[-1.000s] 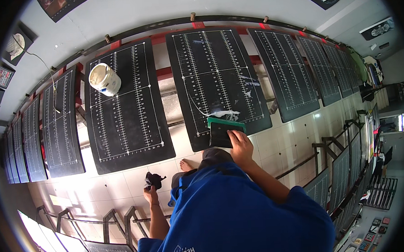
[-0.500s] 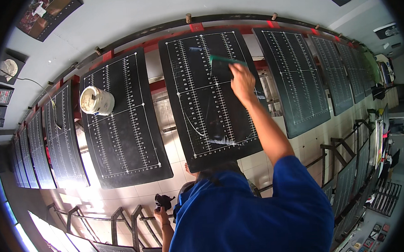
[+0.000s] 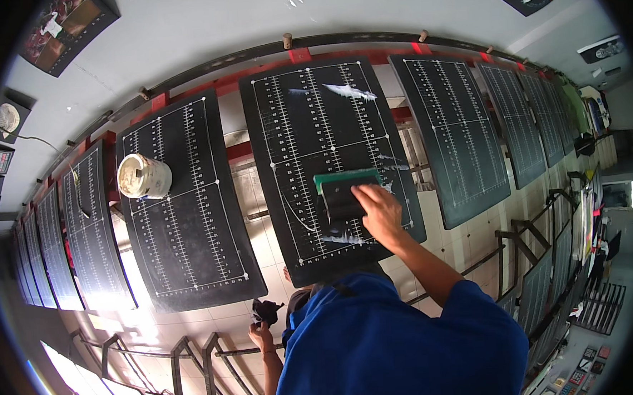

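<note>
In front of me lies a black board (image 3: pixel 292 213) printed with white ruled lines and scales. My right hand (image 3: pixel 382 214) grips a flat squeegee (image 3: pixel 344 179) with a green edge and a dark body, on the lower half of the board. A white smear (image 3: pixel 350 91) marks the board's upper part; another smear (image 3: pixel 344 238) is close to its near end, below the squeegee. Low on the left, my left hand (image 3: pixel 261 336) is closed around a bunched black cloth (image 3: pixel 266 311), held off the board.
A white tub (image 3: pixel 144 176) with pale stuff on its rim stands on the neighbouring board (image 3: pixel 197 239). More ruled boards (image 3: pixel 453 140) line both sides on red supports. Dark metal frames (image 3: pixel 196 361) stand behind me, and a dark rail (image 3: pixel 230 57) runs along the wall.
My right hand has drawn the squeegee from the board's upper part toward me, onto the lower half. A white smear now shows up there. My left hand still holds the cloth.
</note>
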`<action>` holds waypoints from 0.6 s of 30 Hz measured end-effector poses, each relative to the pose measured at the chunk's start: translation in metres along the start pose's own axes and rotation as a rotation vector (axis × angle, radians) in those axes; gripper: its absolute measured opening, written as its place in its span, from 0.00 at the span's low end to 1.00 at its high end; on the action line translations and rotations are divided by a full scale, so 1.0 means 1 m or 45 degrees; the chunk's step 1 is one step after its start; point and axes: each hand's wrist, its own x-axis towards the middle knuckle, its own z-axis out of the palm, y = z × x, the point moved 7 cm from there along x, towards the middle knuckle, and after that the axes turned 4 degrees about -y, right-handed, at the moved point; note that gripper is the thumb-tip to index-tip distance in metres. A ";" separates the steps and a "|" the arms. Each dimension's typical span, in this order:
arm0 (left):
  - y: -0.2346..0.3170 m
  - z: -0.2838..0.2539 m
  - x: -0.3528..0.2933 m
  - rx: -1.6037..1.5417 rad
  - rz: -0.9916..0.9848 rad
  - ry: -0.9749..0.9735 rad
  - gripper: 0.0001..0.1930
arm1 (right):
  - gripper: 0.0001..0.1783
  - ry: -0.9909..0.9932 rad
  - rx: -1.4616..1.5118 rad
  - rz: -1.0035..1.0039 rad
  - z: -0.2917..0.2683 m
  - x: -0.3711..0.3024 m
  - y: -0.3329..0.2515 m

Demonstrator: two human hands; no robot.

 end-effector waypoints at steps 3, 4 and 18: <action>0.017 -0.004 -0.020 -0.002 0.024 -0.012 0.19 | 0.33 0.075 -0.041 0.205 -0.009 0.058 0.040; 0.022 -0.011 -0.024 0.014 0.026 0.023 0.19 | 0.23 0.199 -0.163 0.215 -0.021 0.086 0.049; -0.024 -0.038 -0.051 -0.107 -0.085 0.128 0.20 | 0.04 0.296 -0.159 0.250 0.043 0.234 -0.016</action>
